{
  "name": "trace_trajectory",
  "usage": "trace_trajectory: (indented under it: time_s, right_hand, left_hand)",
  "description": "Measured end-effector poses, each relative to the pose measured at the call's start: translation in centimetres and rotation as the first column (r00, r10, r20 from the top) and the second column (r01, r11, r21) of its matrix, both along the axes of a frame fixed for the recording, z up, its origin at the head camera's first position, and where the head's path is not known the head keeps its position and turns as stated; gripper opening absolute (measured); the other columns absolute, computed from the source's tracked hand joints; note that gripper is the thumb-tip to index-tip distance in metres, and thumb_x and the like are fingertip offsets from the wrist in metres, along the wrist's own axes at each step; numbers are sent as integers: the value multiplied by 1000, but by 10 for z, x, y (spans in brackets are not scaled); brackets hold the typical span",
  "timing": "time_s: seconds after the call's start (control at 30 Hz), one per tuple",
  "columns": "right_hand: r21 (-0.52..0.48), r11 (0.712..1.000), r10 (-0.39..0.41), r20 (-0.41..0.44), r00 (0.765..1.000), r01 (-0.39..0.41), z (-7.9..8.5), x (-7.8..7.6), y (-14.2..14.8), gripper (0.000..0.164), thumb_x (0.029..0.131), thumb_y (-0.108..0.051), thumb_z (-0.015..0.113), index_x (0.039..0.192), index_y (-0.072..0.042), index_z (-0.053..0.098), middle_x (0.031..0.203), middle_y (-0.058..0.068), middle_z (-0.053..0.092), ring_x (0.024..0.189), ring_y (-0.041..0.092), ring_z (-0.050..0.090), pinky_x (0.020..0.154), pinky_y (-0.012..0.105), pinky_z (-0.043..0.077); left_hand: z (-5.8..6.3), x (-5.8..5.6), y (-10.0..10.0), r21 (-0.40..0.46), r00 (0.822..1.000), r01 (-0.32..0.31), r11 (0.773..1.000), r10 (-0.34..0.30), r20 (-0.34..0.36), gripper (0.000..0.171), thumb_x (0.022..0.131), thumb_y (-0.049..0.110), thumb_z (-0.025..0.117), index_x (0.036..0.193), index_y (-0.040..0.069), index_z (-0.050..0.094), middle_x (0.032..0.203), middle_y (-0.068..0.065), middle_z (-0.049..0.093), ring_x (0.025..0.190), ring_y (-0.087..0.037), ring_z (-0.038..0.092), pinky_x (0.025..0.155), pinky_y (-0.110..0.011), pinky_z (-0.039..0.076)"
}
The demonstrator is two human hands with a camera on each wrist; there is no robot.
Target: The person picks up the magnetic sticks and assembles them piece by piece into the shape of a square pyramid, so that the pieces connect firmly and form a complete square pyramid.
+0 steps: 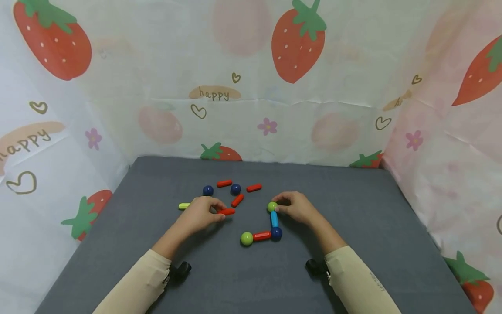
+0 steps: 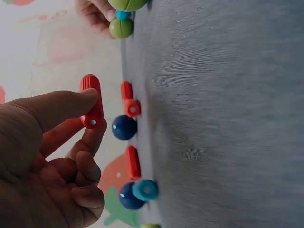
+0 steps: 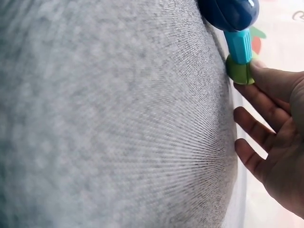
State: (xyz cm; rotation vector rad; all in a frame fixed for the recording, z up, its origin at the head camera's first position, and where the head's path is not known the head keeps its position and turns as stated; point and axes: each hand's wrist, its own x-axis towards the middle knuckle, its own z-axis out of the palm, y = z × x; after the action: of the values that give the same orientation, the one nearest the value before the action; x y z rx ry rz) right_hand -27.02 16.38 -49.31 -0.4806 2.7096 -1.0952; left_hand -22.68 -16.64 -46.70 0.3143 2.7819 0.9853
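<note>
My left hand (image 1: 201, 213) pinches a red rod (image 2: 92, 102) between thumb and fingers, above the grey table (image 1: 219, 279). A small silvery dot shows at the rod's end in the left wrist view. With thumb and index finger, my right hand (image 1: 298, 207) holds a green ball (image 1: 272, 206). That ball tops a blue rod (image 1: 274, 219), whose near end meets a dark blue ball (image 1: 276, 233). From there a red rod (image 1: 262, 236) runs left to another green ball (image 1: 246, 238), so the joined pieces form an L.
Beyond the left hand lie loose red rods (image 1: 254, 187) and two dark blue balls (image 1: 235, 189). A yellow-green rod (image 1: 183, 206) pokes out left of that hand. The left wrist view also shows a blue rod (image 2: 145, 190) by one ball. Strawberry-printed cloth (image 1: 251, 131) walls the table.
</note>
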Motion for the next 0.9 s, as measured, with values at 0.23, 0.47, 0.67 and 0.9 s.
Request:
trace_trajectory:
  time_s: [0.23, 0.47, 0.67, 0.9]
  right_hand:
    - [-2, 1000, 4, 1, 1000, -4, -1, 0, 1, 24, 97, -24, 74, 120, -19, 74, 117, -1, 72, 113, 21, 65, 96, 43, 53]
    - [-4, 1000, -3, 6, 1000, 3, 0, -2, 1, 24, 96, -24, 74, 120, -20, 75, 117, -1, 72, 112, 20, 65, 97, 44, 53]
    - [-4, 1000, -9, 9, 1000, 10, 0, -4, 2, 23, 95, -25, 75, 118, -20, 75, 115, -2, 72, 112, 20, 65, 97, 45, 52]
    - [-7, 1000, -15, 3, 1000, 15, -2, -2, 1, 24, 95, -25, 75, 119, -20, 75, 116, -2, 72, 112, 20, 65, 97, 45, 52]
  left_hand:
    - [11, -17, 21, -57, 997, 55, 997, -58, -52, 21, 89, 27, 82, 109, 24, 78, 104, 9, 72, 88, -14, 60, 74, -32, 52]
    - [8, -33, 39, -28, 994, 87, 996, -89, -59, 19, 89, 27, 83, 107, 25, 77, 103, 10, 72, 90, -13, 61, 79, -34, 54]
    - [4, -45, 53, -22, 988, 144, 989, -145, -54, 17, 89, 25, 82, 105, 24, 77, 97, 9, 71, 86, -15, 61, 78, -34, 53]
    - [1, -54, 64, -72, 979, 198, 977, -201, -39, 22, 91, 26, 80, 112, 21, 76, 103, 6, 72, 84, -12, 62, 74, -31, 53]
